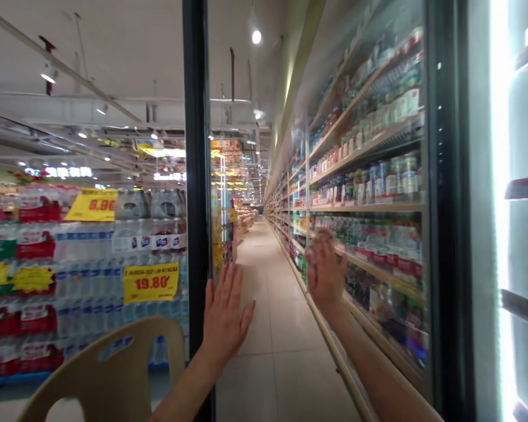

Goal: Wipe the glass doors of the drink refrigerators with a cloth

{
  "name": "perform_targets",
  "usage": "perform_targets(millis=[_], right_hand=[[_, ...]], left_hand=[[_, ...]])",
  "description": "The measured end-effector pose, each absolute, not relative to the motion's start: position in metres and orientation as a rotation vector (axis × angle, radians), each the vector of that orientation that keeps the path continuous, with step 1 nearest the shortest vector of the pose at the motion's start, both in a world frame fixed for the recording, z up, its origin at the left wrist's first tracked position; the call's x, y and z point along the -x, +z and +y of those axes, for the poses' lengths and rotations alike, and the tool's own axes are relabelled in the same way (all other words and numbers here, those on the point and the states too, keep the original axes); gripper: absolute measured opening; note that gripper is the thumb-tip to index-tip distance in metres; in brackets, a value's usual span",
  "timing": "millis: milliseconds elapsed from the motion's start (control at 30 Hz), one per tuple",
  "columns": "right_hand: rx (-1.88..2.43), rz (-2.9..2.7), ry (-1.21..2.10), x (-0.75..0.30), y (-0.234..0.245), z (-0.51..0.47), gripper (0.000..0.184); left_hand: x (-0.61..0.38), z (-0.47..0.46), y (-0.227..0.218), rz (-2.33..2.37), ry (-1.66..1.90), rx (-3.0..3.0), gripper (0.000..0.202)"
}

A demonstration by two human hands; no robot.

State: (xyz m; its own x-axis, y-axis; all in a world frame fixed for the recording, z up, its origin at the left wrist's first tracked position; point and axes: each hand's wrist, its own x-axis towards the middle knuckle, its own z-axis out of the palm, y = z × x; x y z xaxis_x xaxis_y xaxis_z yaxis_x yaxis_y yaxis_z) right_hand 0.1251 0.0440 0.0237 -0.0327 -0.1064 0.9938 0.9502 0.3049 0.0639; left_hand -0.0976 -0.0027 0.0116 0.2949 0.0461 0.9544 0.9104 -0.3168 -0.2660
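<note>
The left hand [224, 313] is raised flat with the fingers straight and close together and the thumb held out to the side. It holds nothing, and its palm lies against the pane just to the right of a tall black door frame [196, 146] that runs from the top of the view to the bottom. The right hand [324, 275] is also open and empty, fingers up, and is pressed flat on a glass door [378, 88] that stands at an angle on the right. The hand is blurred, so its fingertips are hard to make out. This door ends in a wide black edge [442, 205], and beyond the edge is a bright light strip [497, 176] and the pale shelves [525, 187] of a lit cabinet. Between the two hands a tiled aisle floor [273, 328] runs far back into a supermarket. Along its right side are long store shelves [369, 205] full of bottles and jars, seen through the glass. Left of the black frame are stacked packs of bottled water [83, 281] with a yellow price sign reading 19.80 [151, 282] and another reading 8.90 [92, 205]. The back of a beige plastic chair [101, 369] stands low in front of them, just beside the left forearm. A ceiling lamp [256, 37] shines above the aisle.
</note>
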Motion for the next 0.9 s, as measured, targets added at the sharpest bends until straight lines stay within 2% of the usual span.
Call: perform_targets(millis=[67,233,433,600,800,900], right_hand=[[0.941,-1.189,-1.044,-0.145,0.027,0.045,0.048],[0.716,-1.665,-1.221,-0.183,0.013,0.044,0.049],[1.107,-1.01,-0.977,-0.248,0.03,0.057,0.052],[0.882,-1.596,-1.206,-0.263,0.024,0.054,0.049],[1.186,-0.921,-0.91,-0.292,0.044,0.064,0.048],[1.074,-1.161,-1.025,-0.277,0.049,0.061,0.046]], left_hand=[[0.087,0.004,0.018,-0.893,-1.178,1.62,0.068],[0.059,0.02,0.038,-0.883,-1.161,1.612,0.066],[0.031,0.032,0.062,-0.841,-1.154,1.624,0.067],[0.018,0.035,0.068,-0.831,-1.176,1.629,0.067],[0.01,0.036,0.075,-0.795,-1.155,1.624,0.069],[0.0,0.037,0.085,-0.794,-1.156,1.617,0.067]])
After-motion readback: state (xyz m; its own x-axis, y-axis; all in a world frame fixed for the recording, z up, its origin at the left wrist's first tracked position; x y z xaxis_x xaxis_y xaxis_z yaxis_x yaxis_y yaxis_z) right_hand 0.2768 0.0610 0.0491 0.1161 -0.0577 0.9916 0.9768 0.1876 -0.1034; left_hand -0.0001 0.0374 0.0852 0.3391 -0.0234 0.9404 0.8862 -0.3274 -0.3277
